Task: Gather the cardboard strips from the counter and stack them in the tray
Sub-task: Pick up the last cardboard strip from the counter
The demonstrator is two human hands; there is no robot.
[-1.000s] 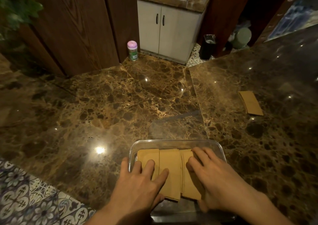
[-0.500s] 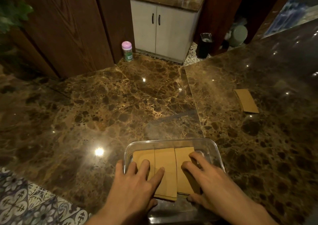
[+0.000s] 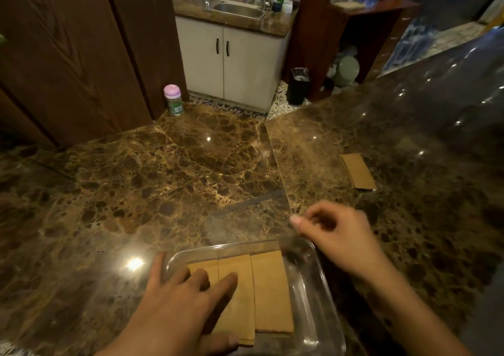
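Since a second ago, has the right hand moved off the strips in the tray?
Yes. The right hand has lifted off the cardboard strips and gone up and right, past the glass tray's far right corner. The left hand stays on them.

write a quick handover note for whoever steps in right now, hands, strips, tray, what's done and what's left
Left hand: flat, fingers resting on the cardboard strips in the tray, holding nothing.
Right hand: raised above the tray's far right corner, fingers loosely curled, empty.
Tray: clear, at the near edge of the counter, with strips laid side by side and overlapping.
Done: those strips are in the tray.
Left: a small stack of strips lies on the counter to the far right; fetch it and add it to the tray.
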